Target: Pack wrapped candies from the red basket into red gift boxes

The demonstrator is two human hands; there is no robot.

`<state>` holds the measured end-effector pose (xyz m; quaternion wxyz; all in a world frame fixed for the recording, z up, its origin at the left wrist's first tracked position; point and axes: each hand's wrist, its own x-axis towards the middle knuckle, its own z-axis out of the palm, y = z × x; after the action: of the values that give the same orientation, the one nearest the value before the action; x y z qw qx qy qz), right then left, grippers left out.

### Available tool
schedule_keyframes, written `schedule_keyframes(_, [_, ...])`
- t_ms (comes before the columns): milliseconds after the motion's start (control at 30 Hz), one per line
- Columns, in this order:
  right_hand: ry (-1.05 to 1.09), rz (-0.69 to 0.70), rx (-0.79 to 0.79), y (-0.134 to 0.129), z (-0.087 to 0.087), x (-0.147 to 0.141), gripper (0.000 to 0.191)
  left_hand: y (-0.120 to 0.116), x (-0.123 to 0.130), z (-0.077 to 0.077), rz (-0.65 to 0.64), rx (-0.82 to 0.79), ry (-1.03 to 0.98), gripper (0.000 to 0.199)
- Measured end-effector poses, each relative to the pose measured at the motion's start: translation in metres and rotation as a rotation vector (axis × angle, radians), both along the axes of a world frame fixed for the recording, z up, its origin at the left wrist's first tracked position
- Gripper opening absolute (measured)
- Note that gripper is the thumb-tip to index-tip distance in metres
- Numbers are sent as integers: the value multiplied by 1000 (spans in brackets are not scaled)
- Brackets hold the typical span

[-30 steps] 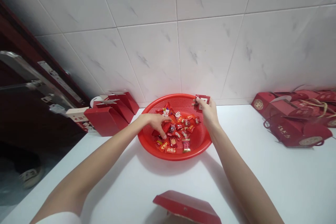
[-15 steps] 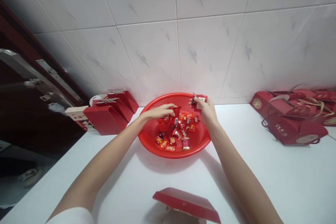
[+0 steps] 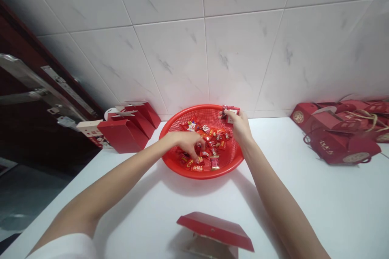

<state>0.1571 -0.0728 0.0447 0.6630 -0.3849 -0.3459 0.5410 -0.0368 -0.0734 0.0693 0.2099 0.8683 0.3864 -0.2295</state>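
Observation:
A red plastic basket (image 3: 202,176) full of holes stands on the white table, with several wrapped candies (image 3: 214,163) inside. My left hand (image 3: 191,143) reaches down among the candies, its thumb and bent fingers apart; its fingertips touch or hover just over the wrappers. A larger red packet (image 3: 192,124) lies behind that hand in the basket. Over the basket's right rim, my right hand (image 3: 240,123) pinches a few small wrapped candies (image 3: 230,112), red and white with one dark piece. In front stands a red box (image 3: 214,228) with a raised flap, cut off by the lower picture edge.
Several red folded boxes (image 3: 124,133) stand at the left by the wall, beside a cream printed box (image 3: 91,129). At the right sit several red gift boxes (image 3: 340,141) with cord handles. A tiled wall (image 3: 170,64) closes off the back; a dark door (image 3: 27,101) is at left.
My left hand has let go of the red packet, which now lies at the back of the basket, and has moved lower toward the candies in front. My right hand keeps its candies, nearly still.

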Motion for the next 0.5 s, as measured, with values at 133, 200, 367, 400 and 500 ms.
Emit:
schedule_keyframes(133, [-4, -10, -8, -1, 1, -1, 9, -22, 24, -8, -39, 39, 190, 77])
schedule_keyframes(200, [-11, -11, 7, -2, 1, 0, 9, -27, 32, -12, -52, 101, 242, 81])
schedule_keyframes(367, [-22, -12, 36, -2, -1, 1, 12, -15, 32, -19, -121, 126, 109, 65])
schedule_keyframes(400, [-24, -12, 36, -2, -1, 0, 13, -11, 29, -19, -120, 124, 69, 59])
schedule_keyframes(500, [-20, -15, 19, -1, 0, -1, 12, 1, 19, -17, -79, 141, -48, 38])
